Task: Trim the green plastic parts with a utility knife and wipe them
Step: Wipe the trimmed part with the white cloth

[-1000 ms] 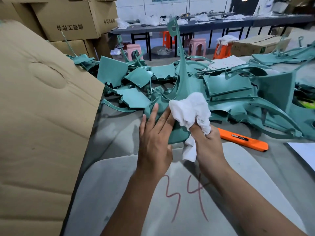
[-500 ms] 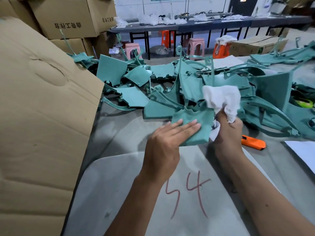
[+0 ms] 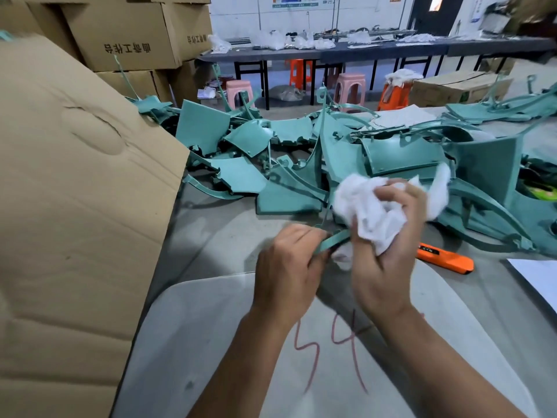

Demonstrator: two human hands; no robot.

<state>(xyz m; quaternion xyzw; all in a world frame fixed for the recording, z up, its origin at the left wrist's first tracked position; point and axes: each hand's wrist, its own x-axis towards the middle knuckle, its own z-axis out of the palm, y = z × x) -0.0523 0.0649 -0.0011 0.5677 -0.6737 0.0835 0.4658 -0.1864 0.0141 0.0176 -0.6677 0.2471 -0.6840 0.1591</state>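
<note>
Along the left of the frame a large cardboard box (image 3: pixel 75 221) leans in with its flap toward you, close enough, I judge, to drop finished pieces into; its inside is hidden, so what it holds cannot be told. Behind it, upper left, stacked printed cartons (image 3: pixel 126 34) stand closed.

Your desk (image 3: pixel 217 236) carries a broad pile of green plastic parts (image 3: pixel 391 152) across the middle of the frame, heaped loosely and within reach, which suggests the waiting stock. At lower centre a grey board marked in red (image 3: pixel 211 342) lies in front of you as a working surface.

Your right hand (image 3: pixel 388 254), just right of centre, bunches a white rag (image 3: pixel 379 206); its grip is curled tight around the cloth, with loose folds spilling above the fingers, apparently so a fresh face meets the plastic. Your left hand (image 3: pixel 289 263), beside it, has its grip closed on a narrow green strip (image 3: pixel 333 241), thumb and fingers pinching one end while the other end runs into the rag. That steadies the strip so the cloth can be drawn along it; wiping looks to be the step in hand.

The orange utility knife (image 3: pixel 446 260) lies flat on the desk at right, near your right wrist, untouched, set where you can take it up for trimming.
</note>
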